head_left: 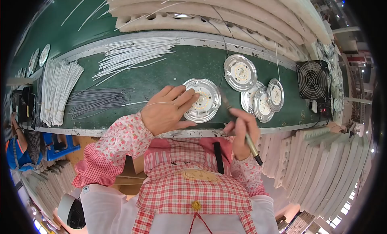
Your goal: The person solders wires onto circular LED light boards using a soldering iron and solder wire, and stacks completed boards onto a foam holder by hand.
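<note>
My left hand (167, 109) lies over the near-left part of a round silver LED light plate (209, 113), its fingertips bunched at the board in the middle. A thin white wire (135, 103) runs from the left across this hand to those fingers, which seem to pinch it; the wire's end is hidden. Held in my right hand (243, 133) is a slim pen-shaped tool (252, 146) that looks like a soldering iron. Its dark rear end points down toward me, and its front end, blurred, reaches toward the plate's right side.
Grey wires (98, 103) and white wires (135, 52) lie in piles left of the plate, with a white bundle (58, 92) beyond. Several LED plates (240, 72) sit to the right, near a black fan (312, 81). Foam trays (201, 12) are stacked behind. A person (20, 149) is at far left.
</note>
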`<state>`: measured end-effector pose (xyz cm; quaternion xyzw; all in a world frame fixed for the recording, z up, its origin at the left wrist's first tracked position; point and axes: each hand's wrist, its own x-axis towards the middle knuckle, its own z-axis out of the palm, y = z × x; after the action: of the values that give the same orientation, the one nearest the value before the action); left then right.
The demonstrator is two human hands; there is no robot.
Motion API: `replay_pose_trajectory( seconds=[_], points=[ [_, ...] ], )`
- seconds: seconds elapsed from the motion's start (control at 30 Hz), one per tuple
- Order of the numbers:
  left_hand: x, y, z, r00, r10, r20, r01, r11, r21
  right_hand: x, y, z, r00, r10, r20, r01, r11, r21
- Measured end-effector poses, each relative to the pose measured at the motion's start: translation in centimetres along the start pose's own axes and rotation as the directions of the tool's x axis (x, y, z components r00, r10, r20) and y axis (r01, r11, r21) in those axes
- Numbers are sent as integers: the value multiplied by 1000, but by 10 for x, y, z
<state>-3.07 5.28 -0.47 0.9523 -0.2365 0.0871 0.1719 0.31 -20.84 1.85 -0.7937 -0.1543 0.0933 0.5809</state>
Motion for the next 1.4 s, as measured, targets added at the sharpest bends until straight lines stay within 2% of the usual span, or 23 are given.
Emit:
replay_pose_trajectory(
  seconds=[0.03, 0.1, 0.2, 0.3, 0.33, 0.43, 0.5, 0.57, 0.63, 0.7, 0.73, 0.77, 0.8, 0.83, 0.9, 1.0, 1.1, 1.13, 1.2, 1.27, 1.33, 1.37, 1.4],
  points=[
    [0, 0, 0, 1000, 2, -2, -2, 1000, 0, 8, 6, -1, 991, -106, -80, 93, 983, -156],
    [1, -1, 0, 1000, 10, -9, -10, 1000, 2, 41, 20, -1, 920, -345, -186, 226, 853, -470],
    [3, -8, 4, 999, 6, -44, -6, 1000, 0, 84, 20, -2, 852, -510, -123, 236, 582, -778],
    [22, -24, 1, 996, -40, -84, 45, 997, 61, 101, 33, -5, 923, -377, -78, 203, 649, -733],
    [31, -30, 1, 994, -47, -102, 54, 996, 73, 103, 36, -8, 939, -326, -111, 181, 742, -646],
    [64, -36, 3, 987, -158, -38, 161, 979, 125, 98, 47, -21, 926, -349, -145, 213, 800, -561],
    [88, -42, 18, 962, -242, -123, 255, 961, 107, 92, 34, -27, 943, -287, -166, 167, 843, -511],
    [104, -40, 18, 959, -234, -160, 259, 951, 166, 78, 23, -24, 952, -270, -142, 173, 861, -479],
    [102, -40, 12, 952, -222, -213, 269, 935, 231, 61, 16, -8, 960, -275, -50, 246, 916, -317],
    [85, -33, -2, 937, -203, -283, 286, 913, 290, 39, 20, 4, 953, -296, 73, 288, 796, -532],
    [68, -28, -22, 942, -253, -219, 309, 907, 285, 31, 17, 9, 956, -266, 121, 284, 748, -600],
    [45, -26, -44, 943, -297, -152, 329, 901, 284, 24, 15, 12, 960, -229, 164, 279, 695, -663],
    [22, -27, -53, 915, -341, -214, 395, 865, 311, 24, 11, 13, 951, -261, 164, 303, 698, -648],
    [-3, -32, -64, 890, -400, -221, 444, 870, 212, 26, 8, 10, 951, -257, 171, 308, 765, -565],
    [-47, -40, -73, 866, -444, -229, 489, 846, 212, 34, 5, 3, 949, -238, 208, 309, 834, -456],
    [-78, -52, -67, 794, -599, -104, 601, 799, -11, 42, 11, 0, 935, -187, 301, 312, 836, -452],
    [-84, -52, -65, 781, -607, -147, 596, 794, -117, 41, 10, -1, 924, -287, 251, 364, 861, -354],
    [-83, -52, -64, 789, -584, -191, 567, 812, -141, 36, 13, -2, 945, -247, 213, 295, 927, -234],
    [-78, -51, -64, 798, -536, -274, 505, 844, -182, 29, 19, 0, 937, -323, 133, 339, 933, -120],
    [-71, -49, -54, 741, -599, -305, 503, 795, -338, 27, 17, 1, 925, -367, 96, 370, 929, -7],
    [-55, -40, -48, 704, -647, -293, 500, 744, -443, 25, 20, 3, 918, -387, 90, 389, 921, -2],
    [-47, -37, -45, 735, -613, -288, 487, 774, -405, 24, 21, 4, 913, -398, 89, 399, 917, 2],
    [-38, -32, -43, 738, -630, -240, 469, 735, -489, 24, 23, 5, 917, -386, 97, 384, 922, 36]
  ],
)
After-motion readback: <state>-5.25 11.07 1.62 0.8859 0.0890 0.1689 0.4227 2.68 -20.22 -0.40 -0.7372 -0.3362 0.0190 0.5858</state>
